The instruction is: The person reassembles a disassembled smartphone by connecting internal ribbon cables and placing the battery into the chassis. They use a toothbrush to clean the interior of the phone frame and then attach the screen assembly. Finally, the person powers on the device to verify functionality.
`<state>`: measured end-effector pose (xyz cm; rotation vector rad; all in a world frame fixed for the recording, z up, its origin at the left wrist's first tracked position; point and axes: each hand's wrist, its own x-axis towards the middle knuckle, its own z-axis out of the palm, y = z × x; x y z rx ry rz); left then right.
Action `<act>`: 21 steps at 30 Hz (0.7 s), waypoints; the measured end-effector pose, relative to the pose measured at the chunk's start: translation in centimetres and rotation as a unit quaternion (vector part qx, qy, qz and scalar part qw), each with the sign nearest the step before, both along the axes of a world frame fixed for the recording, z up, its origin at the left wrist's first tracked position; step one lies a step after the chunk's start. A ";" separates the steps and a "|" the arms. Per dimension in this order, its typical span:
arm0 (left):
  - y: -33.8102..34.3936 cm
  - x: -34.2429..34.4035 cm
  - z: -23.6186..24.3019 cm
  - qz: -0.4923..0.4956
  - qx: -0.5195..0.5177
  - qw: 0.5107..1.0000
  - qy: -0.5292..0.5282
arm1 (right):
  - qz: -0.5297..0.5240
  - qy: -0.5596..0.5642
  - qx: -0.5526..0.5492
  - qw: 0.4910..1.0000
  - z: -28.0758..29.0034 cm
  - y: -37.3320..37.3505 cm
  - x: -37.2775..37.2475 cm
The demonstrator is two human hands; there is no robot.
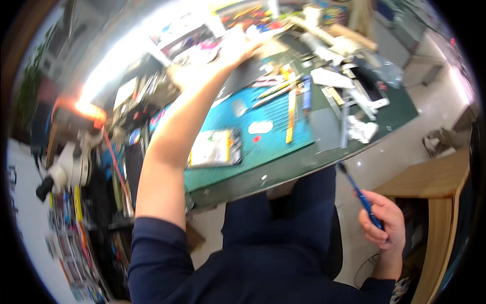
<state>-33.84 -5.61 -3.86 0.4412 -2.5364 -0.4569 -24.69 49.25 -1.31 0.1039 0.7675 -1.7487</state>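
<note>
In my right hand (387, 220), off the table's front edge at the right, is a slim blue brush (363, 200). My fingers are closed round its handle, and its dark bristle end points up toward the table. My left hand (235, 50) is stretched far across the table to the cluttered back. Motion and glare smear its fingers, so what it touches is unclear. On the teal mat (263, 152), beside my left forearm, lies a flat rectangular device (215, 147) with silver and yellow parts and a dark edge. A small white piece (260, 127) and a red scrap (256, 138) lie near it.
Pens and thin tools (276, 91), a yellow stick (291, 116) and a blue-handled tool (307, 92) lie across the mat. Crumpled tissue (362, 130) sits at the right. A microscope (71, 167) stands left, and a wooden cabinet (430, 177) is beside my right arm.
</note>
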 end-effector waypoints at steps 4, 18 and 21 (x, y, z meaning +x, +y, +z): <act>0.2 6.2 1.4 -0.077 0.049 0.990 -0.110 | 0.005 0.077 0.002 0.997 -0.8 -0.1 0.3; 5.6 41.1 4.7 0.148 -0.103 0.954 -0.240 | 0.262 0.362 -0.025 0.894 2.8 -13.1 5.1; 4.8 41.1 4.5 0.132 -0.078 0.962 -0.224 | 0.243 0.403 -0.003 0.882 3.2 -15.1 7.4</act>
